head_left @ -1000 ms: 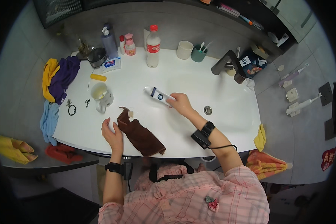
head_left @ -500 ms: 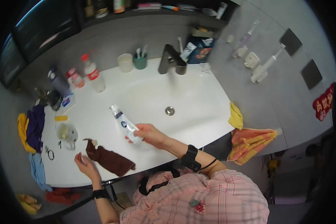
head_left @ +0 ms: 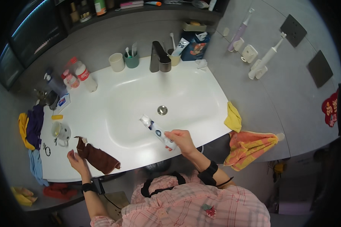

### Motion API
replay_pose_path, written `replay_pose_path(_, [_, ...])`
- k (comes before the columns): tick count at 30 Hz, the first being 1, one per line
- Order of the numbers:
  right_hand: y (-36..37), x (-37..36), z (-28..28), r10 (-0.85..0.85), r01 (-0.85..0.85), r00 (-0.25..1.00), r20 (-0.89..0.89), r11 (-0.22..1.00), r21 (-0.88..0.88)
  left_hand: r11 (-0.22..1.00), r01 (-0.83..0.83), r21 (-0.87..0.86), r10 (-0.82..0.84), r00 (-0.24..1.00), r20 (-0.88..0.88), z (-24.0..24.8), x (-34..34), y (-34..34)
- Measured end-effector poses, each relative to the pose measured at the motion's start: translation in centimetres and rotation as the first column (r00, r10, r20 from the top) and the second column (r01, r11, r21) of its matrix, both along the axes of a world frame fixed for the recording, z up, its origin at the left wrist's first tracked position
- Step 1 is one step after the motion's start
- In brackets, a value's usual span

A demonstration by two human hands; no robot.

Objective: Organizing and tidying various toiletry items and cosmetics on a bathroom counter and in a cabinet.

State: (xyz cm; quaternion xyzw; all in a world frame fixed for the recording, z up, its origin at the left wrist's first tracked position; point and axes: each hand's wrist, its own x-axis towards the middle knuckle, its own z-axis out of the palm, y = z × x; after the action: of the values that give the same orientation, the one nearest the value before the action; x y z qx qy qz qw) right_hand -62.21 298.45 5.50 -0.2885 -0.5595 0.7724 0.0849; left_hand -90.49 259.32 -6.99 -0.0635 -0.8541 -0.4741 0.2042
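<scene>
My right hand (head_left: 182, 140) is closed around one end of a white and blue toothpaste tube (head_left: 157, 132), held tilted above the front edge of the white sink (head_left: 113, 125). The tube's free end points up and left over the basin. My left hand (head_left: 78, 163) is near the counter's front left, its fingers curled together; whatever they may hold is too small to make out. Right beside it lies a crumpled brown cloth (head_left: 100, 159). A white mug (head_left: 61, 132) with dark spots stands just beyond the left hand, near a dark hair tie (head_left: 47, 151).
Bottles (head_left: 85, 77), a white cup (head_left: 117, 62) and a green toothbrush cup (head_left: 132, 60) line the back. A dark faucet (head_left: 160, 58) rises behind the drain (head_left: 162, 110). Yellow (head_left: 233, 118) and orange (head_left: 250, 147) cloths hang at right; electric toothbrushes (head_left: 267, 58) are wall-mounted.
My right hand has carried the toothpaste tube to the right, from over the counter to the basin's front. The whole view has shifted slightly; my left hand stays beside the brown cloth.
</scene>
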Motion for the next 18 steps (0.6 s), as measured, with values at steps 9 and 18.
replay_pose_path(9, [1.1, 3.0, 0.2, 0.038, -0.041, 0.999, -0.017, 0.964, -0.262, 0.999, -0.027, -0.044, 0.027, 1.0, -0.011, 0.2, -0.4, -0.8])
replay_pose_path(18, [-0.6, 1.1, 1.9, 0.082, -0.131, 0.979, -0.189, 0.956, -0.264, 0.994, 0.014, 0.109, -0.014, 1.0, 0.002, 0.4, 0.5, -0.3])
